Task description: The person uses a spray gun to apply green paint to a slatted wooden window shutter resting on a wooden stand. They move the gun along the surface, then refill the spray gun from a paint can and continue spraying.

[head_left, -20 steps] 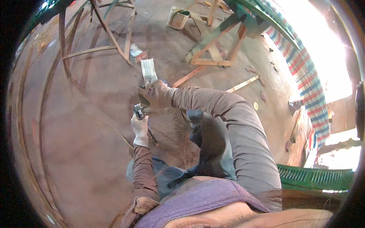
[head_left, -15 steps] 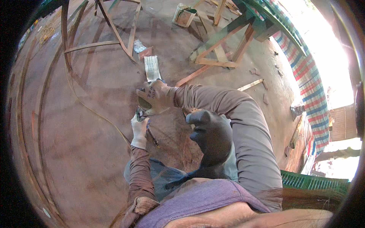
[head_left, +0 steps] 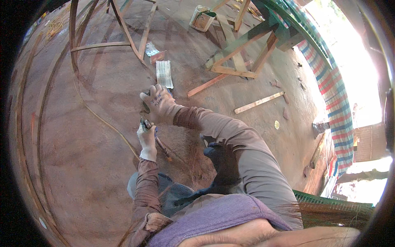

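Seen from above, over a brown floor [head_left: 98, 173]: one gloved left hand [head_left: 147, 140], with fingers closed around one small dark metal tool [head_left: 146, 123], probably for a firm, controlled hold. Just beyond the tool, one gloved right hand [head_left: 161, 103], back upward, perhaps kept close for steadying; impossible to tell from this angle any grip in its fingers. Beside the left hand, one blue-and-orange rod [head_left: 163, 149], unclear whether joined to the tool. Near the right fingertips, flat on the floor, one pale printed strip [head_left: 163, 73], perhaps for easy reach; past it, one reddish scrap [head_left: 157, 57] and one silvery packet [head_left: 151, 49]. Farther off, one bucket [head_left: 201, 21], one pale wooden slat [head_left: 258, 103] and one reddish slat [head_left: 205, 85].
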A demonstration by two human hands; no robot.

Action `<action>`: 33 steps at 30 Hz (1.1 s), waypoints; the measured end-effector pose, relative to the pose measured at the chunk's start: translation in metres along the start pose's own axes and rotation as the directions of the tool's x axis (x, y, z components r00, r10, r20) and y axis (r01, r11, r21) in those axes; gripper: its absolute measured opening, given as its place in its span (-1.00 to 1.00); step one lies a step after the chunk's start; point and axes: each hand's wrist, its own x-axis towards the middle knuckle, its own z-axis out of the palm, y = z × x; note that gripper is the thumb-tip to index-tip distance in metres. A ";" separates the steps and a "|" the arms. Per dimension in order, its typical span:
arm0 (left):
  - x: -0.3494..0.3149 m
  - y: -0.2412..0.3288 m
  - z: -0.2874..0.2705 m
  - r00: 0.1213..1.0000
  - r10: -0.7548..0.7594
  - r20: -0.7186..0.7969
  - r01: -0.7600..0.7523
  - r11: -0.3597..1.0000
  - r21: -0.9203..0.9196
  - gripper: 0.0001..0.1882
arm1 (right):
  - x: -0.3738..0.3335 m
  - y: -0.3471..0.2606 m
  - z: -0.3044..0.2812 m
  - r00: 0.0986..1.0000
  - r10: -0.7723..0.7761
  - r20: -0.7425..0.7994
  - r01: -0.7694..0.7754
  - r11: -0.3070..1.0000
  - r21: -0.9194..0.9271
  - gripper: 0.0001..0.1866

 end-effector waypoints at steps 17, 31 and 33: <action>-0.016 0.058 0.004 0.995 -0.090 0.034 0.094 0.984 -0.150 -0.83 | 0.003 -0.014 -0.043 0.944 0.197 0.263 -0.171 0.978 -0.118 -0.36; -0.021 0.027 -0.017 0.925 -0.370 -0.086 0.296 0.844 -0.447 -0.66 | 0.044 0.000 0.059 0.994 0.103 0.028 -0.105 0.990 0.096 -0.50; -0.025 0.018 -0.020 0.913 -0.388 -0.126 0.310 0.861 -0.404 -0.69 | 0.036 0.009 0.067 1.000 0.028 -0.008 -0.027 0.989 0.144 -0.53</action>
